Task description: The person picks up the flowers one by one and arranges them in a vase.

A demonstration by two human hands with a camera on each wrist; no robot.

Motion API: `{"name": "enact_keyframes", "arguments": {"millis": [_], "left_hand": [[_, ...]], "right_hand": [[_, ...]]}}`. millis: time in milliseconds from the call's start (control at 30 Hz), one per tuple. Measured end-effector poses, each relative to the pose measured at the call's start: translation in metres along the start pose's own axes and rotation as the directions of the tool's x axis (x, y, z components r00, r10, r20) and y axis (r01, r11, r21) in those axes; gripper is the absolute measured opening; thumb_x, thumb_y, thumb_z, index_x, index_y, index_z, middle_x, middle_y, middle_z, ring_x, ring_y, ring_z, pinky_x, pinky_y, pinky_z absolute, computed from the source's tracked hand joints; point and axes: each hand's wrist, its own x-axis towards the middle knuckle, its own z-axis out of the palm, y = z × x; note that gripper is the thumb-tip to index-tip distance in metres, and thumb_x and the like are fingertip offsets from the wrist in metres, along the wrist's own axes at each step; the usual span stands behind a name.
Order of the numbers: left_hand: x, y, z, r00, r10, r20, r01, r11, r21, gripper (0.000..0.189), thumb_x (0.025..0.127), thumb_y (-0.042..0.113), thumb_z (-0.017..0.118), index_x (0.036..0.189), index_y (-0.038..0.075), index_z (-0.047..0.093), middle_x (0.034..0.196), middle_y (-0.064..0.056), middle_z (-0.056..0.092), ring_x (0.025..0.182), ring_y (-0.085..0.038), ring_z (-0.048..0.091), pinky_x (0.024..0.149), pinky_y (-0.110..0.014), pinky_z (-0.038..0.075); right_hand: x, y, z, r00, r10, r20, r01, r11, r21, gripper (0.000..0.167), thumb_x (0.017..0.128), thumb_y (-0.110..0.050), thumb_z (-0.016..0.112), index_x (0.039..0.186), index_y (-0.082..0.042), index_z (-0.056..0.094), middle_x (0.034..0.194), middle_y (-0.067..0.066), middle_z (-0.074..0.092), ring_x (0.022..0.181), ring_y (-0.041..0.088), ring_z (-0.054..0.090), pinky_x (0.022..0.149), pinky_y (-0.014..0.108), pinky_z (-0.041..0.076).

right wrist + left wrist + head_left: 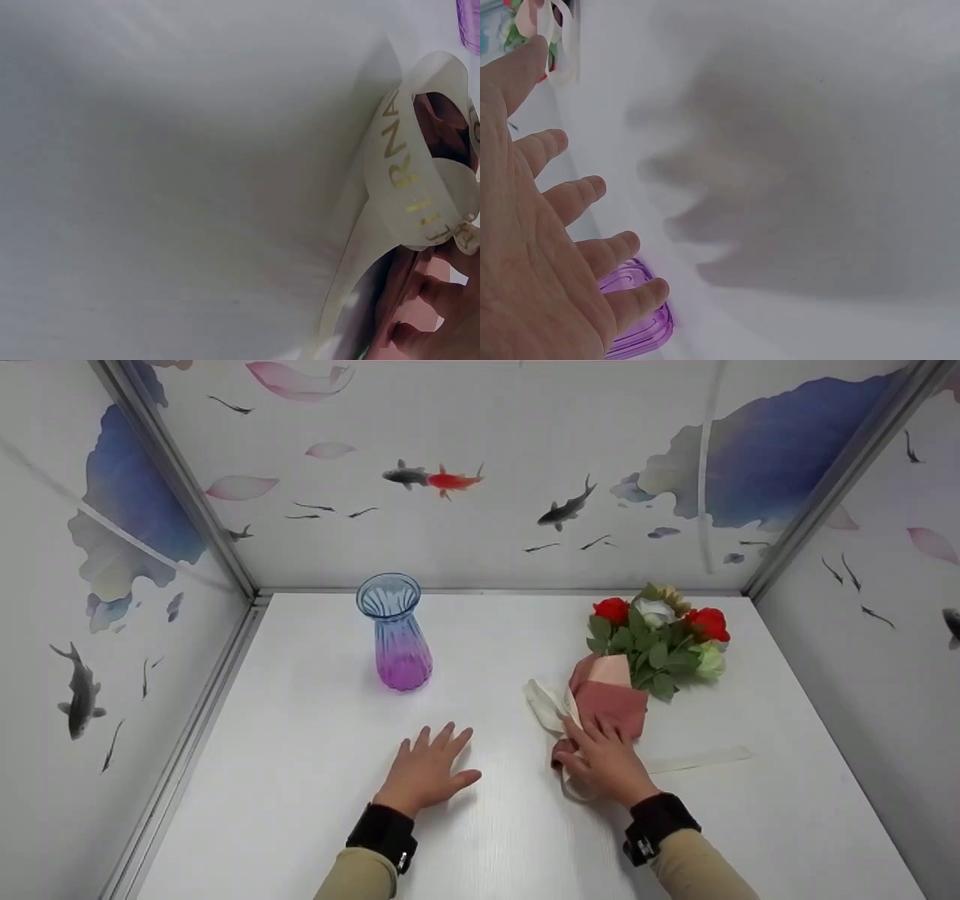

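My left hand (pixel 424 776) is held over the white table with its fingers straight and spread, holding nothing. In the left wrist view its fingers (pixel 585 191) overlap the purple base of the glass vase (pixel 649 330). This vase (pixel 403 641), fading from blue to purple, stands upright ahead of it. My right hand (pixel 607 761) lies over the wrapped lower part of a flower bouquet (pixel 615 709), fingers and thumb holding the dusky pink paper. A cream ribbon (pixel 405 176) with gold letters is tied round the wrap and partly hides the fingers in the right wrist view.
The bouquet's red roses (pixel 707 624), pale blooms and green leaves point toward the back right. One ribbon tail (pixel 705 759) trails rightward over the table (pixel 480 840). White walls (pixel 480 540) printed with fish and petals enclose the back and sides.
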Motion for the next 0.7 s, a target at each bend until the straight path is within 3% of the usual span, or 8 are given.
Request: {"name": "enact_keyframes", "arguments": {"millis": [467, 700], "left_hand": [[0.004, 0.011, 0.004, 1.0, 0.025, 0.01, -0.025, 1.0, -0.014, 0.077, 0.097, 0.063, 0.054, 0.161, 0.024, 0.034, 0.164, -0.01, 0.037, 0.147, -0.048, 0.032, 0.114, -0.069, 0.028], [0.006, 0.02, 0.007, 0.998, 0.057, 0.017, -0.057, 0.998, -0.009, 0.079, 0.097, 0.063, 0.055, 0.162, 0.024, 0.032, 0.164, -0.009, 0.036, 0.147, -0.046, 0.033, 0.114, -0.067, 0.03]], "right_hand": [[0.0, -0.013, 0.002, 0.993, -0.117, -0.013, 0.117, 0.993, 0.023, 0.073, 0.097, -0.055, 0.062, 0.158, -0.02, 0.04, 0.159, 0.018, 0.041, 0.149, 0.047, 0.027, 0.117, 0.07, 0.017], [0.002, -0.018, 0.006, 0.991, -0.135, 0.016, 0.134, 0.989, 0.055, 0.077, 0.097, -0.06, 0.059, 0.159, -0.018, 0.039, 0.161, 0.017, 0.039, 0.15, 0.046, 0.024, 0.117, 0.069, 0.019]]}}
